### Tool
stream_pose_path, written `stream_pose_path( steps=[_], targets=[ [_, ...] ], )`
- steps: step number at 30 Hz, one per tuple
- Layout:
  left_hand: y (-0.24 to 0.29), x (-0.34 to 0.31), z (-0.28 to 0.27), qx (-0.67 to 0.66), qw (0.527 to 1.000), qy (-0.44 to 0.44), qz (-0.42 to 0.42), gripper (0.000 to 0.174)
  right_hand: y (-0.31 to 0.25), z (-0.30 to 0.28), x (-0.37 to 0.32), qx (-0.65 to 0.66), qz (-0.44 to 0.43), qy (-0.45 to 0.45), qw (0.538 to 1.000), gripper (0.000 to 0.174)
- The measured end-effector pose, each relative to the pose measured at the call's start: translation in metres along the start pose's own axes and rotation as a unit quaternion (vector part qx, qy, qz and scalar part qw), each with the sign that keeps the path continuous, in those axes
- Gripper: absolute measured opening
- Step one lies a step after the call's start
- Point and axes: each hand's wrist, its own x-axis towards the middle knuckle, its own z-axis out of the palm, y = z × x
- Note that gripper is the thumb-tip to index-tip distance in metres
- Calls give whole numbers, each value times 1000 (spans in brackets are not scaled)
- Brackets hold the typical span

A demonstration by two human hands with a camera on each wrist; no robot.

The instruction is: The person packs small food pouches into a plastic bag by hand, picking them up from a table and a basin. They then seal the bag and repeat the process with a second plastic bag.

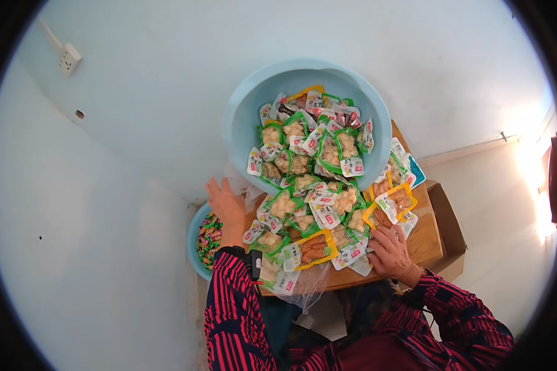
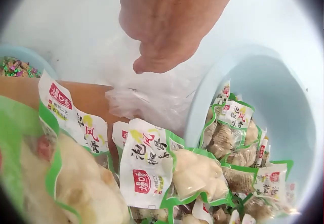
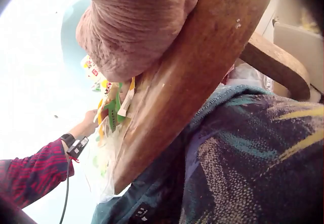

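Note:
The left hand is raised with fingers extended beside a clear plastic bag, left of the large blue basin. In the left wrist view that hand hangs over the crumpled bag; whether they touch is unclear. Green-edged food packets fill part of the basin and lie piled before it. The right hand rests at the pile's right side, fingertips by a yellow-edged packet. Only the wrinkled back of the right hand shows in the right wrist view.
A small blue basin of colourful wrapped pieces stands at the left. The wooden table has a curved front edge, with a cardboard box to its right. Another yellow-edged packet lies near the front. A wall stands behind.

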Motion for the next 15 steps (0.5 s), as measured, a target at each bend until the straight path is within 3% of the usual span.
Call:
stream_pose_path(
  steps=[2, 3, 5, 8, 9, 11, 15],
  targets=[
    [-8, 3, 1, -72, 996, -41, -37, 42, 0, 0, 0, 0, -1, 1, 1000, 39],
    [-11, 3, 1, -74, 996, -43, -37, 42, 0, 0, 0, 2, -1, 4, 1000, 39],
    [-18, 1, 1, -42, 998, -33, -16, 21, -1, -1, 1, -1, -2, 4, 1000, 39],
    [-23, -3, -12, -59, 998, -14, 14, 12, -1, -1, 2, 6, -3, 9, 1000, 38],
    [-25, -5, -18, -57, 998, -16, 12, 12, -1, 0, 2, 15, -2, 14, 1000, 37],
    [-30, -9, -31, -104, 989, 40, 93, 13, -2, 0, 2, 16, -4, 16, 1000, 37],
    [-34, -18, -65, -116, 989, 17, 95, 13, -2, -2, 2, 12, -6, 24, 1000, 36]
  ],
)
